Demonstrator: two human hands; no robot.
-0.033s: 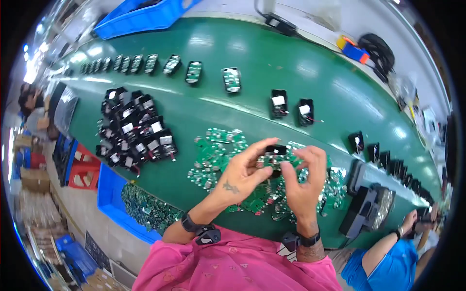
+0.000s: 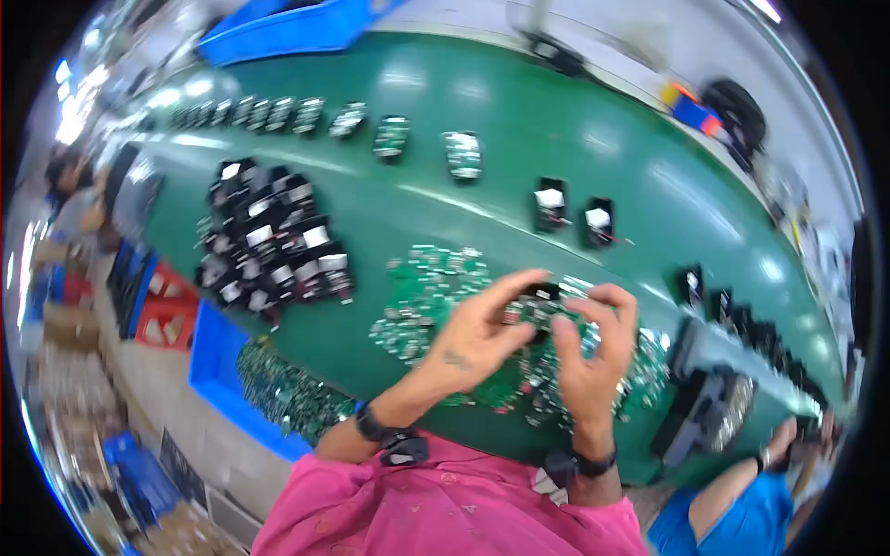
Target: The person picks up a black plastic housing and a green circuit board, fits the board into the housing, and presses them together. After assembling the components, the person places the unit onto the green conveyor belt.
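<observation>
Between the thumb and fingers of my left hand point(image 2: 471, 341) sits a small black plastic housing point(image 2: 547, 292), with parts showing inside it. Fingers cover much of it, and motion blurs the rest. Close on its right is my right hand point(image 2: 596, 357), thumb and fingers curved and apart; whether the fingertips touch the housing I cannot make out. Beneath both hands spreads a loose heap of green circuit boards point(image 2: 422, 292). Just beyond, two black housings with white labels stand on the table, one point(image 2: 551, 204) left of the other point(image 2: 598, 222).
A row of board-fitted housings point(image 2: 391, 137) curves to the far left on the green table point(image 2: 519, 102). Piled black housings point(image 2: 269, 236) lie at left, above a blue bin point(image 2: 209, 357) of boards. More housings point(image 2: 723, 306) line the right, near a co-worker's arm point(image 2: 732, 486).
The whole view has shifted slightly, so the table things appear a little farther right. My left hand still holds the housing, and my right hand stays beside it.
</observation>
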